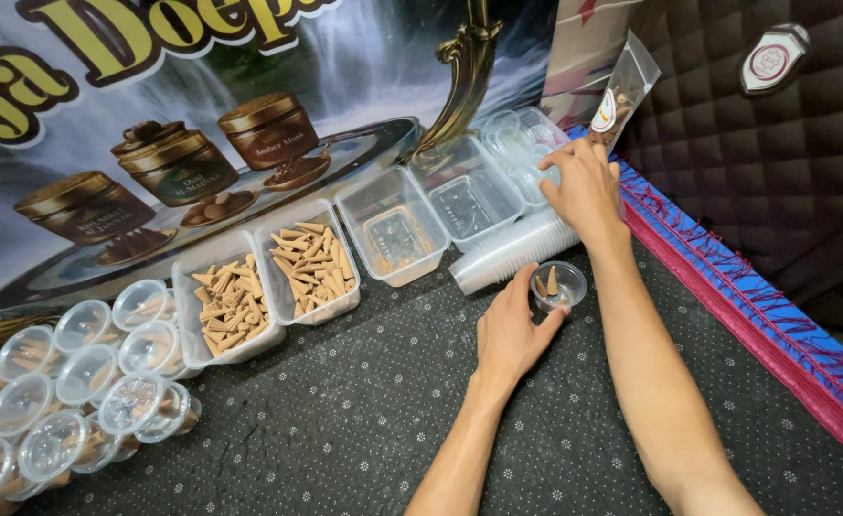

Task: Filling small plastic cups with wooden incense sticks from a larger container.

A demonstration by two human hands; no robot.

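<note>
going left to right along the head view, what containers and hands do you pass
lidded round cups → two trays of incense cones → empty clear trays → left hand at small cup → right hand

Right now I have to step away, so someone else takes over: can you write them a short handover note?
Left hand steadies a small clear cup holding two cones.
Right hand reaches to the clear lids by a small packet.
Two trays of cones sit left; a sleeve of empty cups lies beside the cup.
Done: lidded cups far left.
Left: this cup is unlidded.
</note>
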